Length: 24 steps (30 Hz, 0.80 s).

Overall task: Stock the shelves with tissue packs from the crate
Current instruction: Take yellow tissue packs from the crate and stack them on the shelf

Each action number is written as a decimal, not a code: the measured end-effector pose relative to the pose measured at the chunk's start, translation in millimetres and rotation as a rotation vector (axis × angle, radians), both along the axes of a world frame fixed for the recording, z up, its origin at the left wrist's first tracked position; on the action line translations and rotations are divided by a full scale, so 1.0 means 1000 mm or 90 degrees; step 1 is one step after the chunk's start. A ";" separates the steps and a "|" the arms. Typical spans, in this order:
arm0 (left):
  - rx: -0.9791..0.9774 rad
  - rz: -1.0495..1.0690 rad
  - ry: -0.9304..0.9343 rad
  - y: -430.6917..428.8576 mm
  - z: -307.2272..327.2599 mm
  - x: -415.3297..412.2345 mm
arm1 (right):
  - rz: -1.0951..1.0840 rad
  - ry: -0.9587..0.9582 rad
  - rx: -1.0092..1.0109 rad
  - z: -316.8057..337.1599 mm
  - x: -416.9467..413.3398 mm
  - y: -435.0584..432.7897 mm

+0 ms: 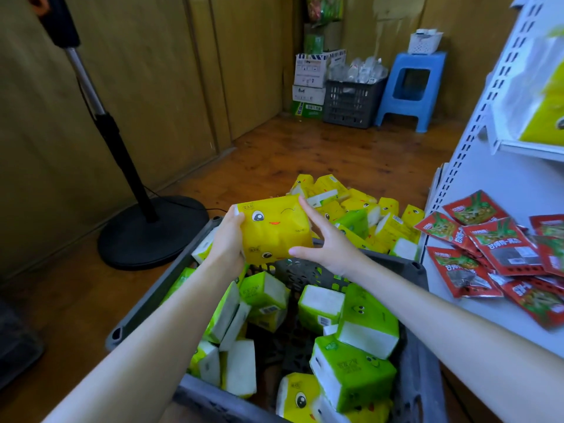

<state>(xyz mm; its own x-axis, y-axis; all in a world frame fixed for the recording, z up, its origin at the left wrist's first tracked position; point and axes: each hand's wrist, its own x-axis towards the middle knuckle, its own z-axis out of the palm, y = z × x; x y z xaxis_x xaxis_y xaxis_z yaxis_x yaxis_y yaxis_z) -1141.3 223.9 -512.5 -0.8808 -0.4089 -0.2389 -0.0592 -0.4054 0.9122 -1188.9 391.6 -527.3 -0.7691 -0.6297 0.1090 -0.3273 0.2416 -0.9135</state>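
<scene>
Holding tissue pack (274,228) between left fingers (235,211), right fingers (309,209).

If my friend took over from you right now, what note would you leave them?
Left hand grips the left end of the yellow tissue packs, raised over the grey crate. Right hand is open, with straight fingers against their right side. The crate holds many green packs, and more yellow packs lie piled beyond it. The lower white shelf on the right shows only red sachets. Left to do: shelve the held packs, then the rest.
</scene>
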 end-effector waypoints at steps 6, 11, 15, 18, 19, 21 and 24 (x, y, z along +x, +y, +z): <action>-0.272 -0.103 0.129 -0.007 0.000 0.004 | -0.097 0.032 -0.061 -0.003 -0.001 -0.004; -0.447 -0.189 0.149 -0.019 -0.004 0.008 | -0.088 0.032 -0.063 0.003 -0.004 -0.001; -0.408 -0.161 0.176 -0.016 -0.001 0.010 | -0.129 0.010 -0.080 0.007 -0.005 0.000; -0.401 -0.163 0.200 -0.013 0.005 0.010 | -0.167 -0.019 -0.123 0.012 -0.008 0.000; -0.421 -0.182 0.211 -0.015 0.005 0.009 | -0.173 -0.030 -0.140 0.014 -0.009 0.000; -0.468 -0.195 0.209 -0.017 0.004 0.009 | -0.153 -0.061 -0.167 0.017 -0.010 0.001; -0.488 -0.141 0.189 -0.018 0.003 0.008 | -0.098 -0.116 -0.196 0.020 -0.006 -0.001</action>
